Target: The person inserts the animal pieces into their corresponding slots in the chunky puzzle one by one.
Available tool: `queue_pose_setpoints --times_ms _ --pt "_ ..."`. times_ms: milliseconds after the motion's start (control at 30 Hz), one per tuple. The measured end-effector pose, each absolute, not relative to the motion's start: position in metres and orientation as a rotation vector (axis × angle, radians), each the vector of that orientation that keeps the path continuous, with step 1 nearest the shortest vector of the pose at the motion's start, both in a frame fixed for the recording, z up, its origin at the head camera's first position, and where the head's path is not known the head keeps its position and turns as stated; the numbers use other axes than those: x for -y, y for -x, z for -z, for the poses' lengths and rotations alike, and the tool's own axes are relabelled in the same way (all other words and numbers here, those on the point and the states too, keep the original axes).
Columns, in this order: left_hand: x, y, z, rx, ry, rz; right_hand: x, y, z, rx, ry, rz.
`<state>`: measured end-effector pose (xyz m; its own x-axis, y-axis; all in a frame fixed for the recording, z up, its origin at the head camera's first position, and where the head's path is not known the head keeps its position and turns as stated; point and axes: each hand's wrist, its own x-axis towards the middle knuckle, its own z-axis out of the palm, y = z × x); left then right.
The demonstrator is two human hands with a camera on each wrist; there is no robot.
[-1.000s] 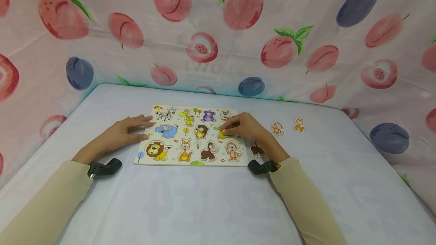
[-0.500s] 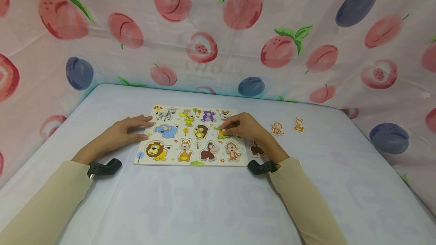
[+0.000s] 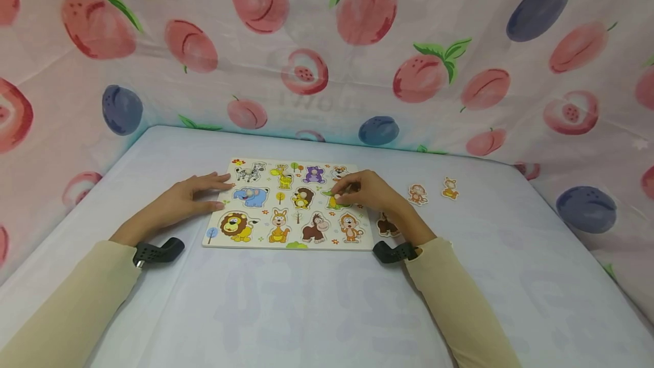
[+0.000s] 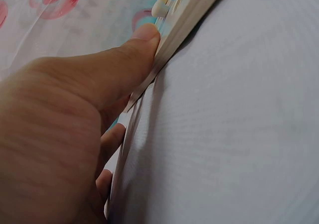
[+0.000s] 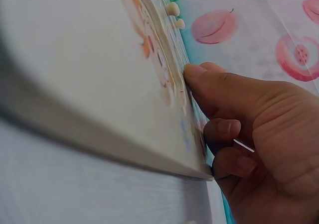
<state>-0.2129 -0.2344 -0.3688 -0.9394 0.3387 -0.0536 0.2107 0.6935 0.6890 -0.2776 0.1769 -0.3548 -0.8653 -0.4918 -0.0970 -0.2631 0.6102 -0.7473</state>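
A wooden animal puzzle board (image 3: pixel 286 246) lies flat on the table. My right hand (image 3: pixel 365 192) is over its right side, thumb and forefinger pinching the green crocodile piece (image 3: pixel 332 200), whose knob the fingers hide. In the right wrist view the other fingers of that hand (image 5: pixel 264 109) curl beside the board's edge. My left hand (image 3: pixel 186 200) rests at the board's left edge, fingers extended and spread. Its thumb (image 4: pixel 147 32) touches the edge in the left wrist view. Knobbed pieces such as the elephant (image 3: pixel 250 197), hedgehog (image 3: pixel 302 198) and zebra (image 3: pixel 250 172) sit in the board.
Right of the board lie a loose monkey piece (image 3: pixel 417 193) and kangaroo piece (image 3: pixel 449 188). A brown gorilla piece (image 3: pixel 388 225) is partly hidden by the right wrist. A fruit-print curtain (image 3: pixel 306 33) hangs behind the white-covered table (image 3: pixel 286 311).
Both hands hold their places at the board. The whole head view has shifted very slightly; no piece has visibly moved.
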Motion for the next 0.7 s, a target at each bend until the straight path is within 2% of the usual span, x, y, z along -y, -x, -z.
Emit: queue_pose_setpoints --times_ms 433,700 --pt "0.239 0.213 0.371 -2.732 -0.447 -1.077 -0.184 0.284 0.346 -2.655 0.76 1.049" --pt "0.237 0.213 0.371 -2.724 -0.451 -1.096 -0.208 0.28 0.314 -2.762 0.754 1.116"
